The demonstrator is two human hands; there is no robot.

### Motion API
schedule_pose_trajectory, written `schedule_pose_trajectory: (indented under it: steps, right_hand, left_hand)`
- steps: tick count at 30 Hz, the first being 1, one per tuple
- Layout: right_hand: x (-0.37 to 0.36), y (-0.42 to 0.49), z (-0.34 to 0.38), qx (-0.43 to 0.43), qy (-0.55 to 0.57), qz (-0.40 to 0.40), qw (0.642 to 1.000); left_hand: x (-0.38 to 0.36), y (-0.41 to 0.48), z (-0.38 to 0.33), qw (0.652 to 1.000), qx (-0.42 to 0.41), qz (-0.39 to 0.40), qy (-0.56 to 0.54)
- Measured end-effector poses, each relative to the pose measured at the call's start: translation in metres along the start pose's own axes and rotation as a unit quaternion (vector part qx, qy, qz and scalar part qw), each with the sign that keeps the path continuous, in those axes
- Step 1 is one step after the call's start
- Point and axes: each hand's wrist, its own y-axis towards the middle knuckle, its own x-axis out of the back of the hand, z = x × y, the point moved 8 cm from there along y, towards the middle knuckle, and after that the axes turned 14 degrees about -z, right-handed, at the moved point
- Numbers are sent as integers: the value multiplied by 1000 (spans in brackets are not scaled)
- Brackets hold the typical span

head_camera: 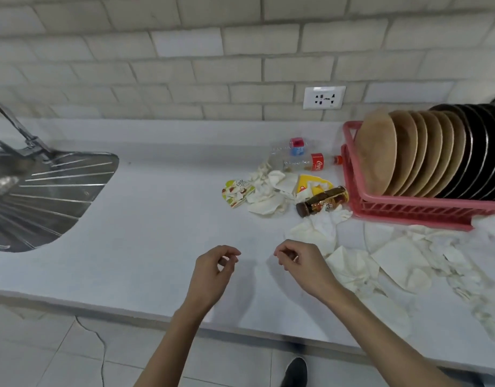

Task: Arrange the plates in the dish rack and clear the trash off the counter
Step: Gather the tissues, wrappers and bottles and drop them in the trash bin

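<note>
A pink dish rack (408, 209) stands at the right of the counter with several tan plates (380, 157) and several black plates (480, 152) upright in it. Left of the rack lies trash: a cola bottle (313, 162), a clear water bottle (292, 148), a brown bottle (323, 201), a yellow wrapper (310, 183), a small carton (236, 191) and crumpled napkins (268, 196). More napkins (394, 261) spread in front of the rack. My left hand (212, 270) and my right hand (303, 265) hover over the bare counter, fingers loosely curled, holding nothing.
A steel sink drainboard (51, 191) with a tap (14, 121) sits at the far left. A wall socket (323, 97) is on the tiled wall behind the trash. The counter's front edge (157, 317) runs below my hands, with floor tiles and a shoe (295, 372) beneath.
</note>
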Motion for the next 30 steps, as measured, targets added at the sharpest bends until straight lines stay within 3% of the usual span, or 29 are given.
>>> schedule_pose_trajectory:
  steps: [6, 10, 15, 21, 25, 27, 30]
  right_hand:
    - [10, 108, 15, 69, -37, -6, 997]
    - [-14, 179, 17, 125, -155, 34, 979]
    - [-59, 214, 6, 135, -320, 107, 932]
    - [-81, 222, 0, 174, -409, 105, 890]
    - [-84, 224, -2, 184, -362, 91, 909]
    - [-74, 230, 5, 168, -279, 52, 944]
    - [-48, 235, 4, 65, -103, -31, 992]
  left_hand:
    - [-12, 87, 0, 999, 32, -17, 41]
    - [-20, 143, 6, 995, 51, -44, 73]
    - [-42, 187, 12, 982, 5, -4, 187]
    - [-71, 218, 24, 958, -44, 100, 265]
    - [-68, 225, 31, 972, -43, 75, 218]
    - [-64, 233, 26, 981, -56, 59, 179]
    - [-65, 234, 18, 988, -74, 70, 114]
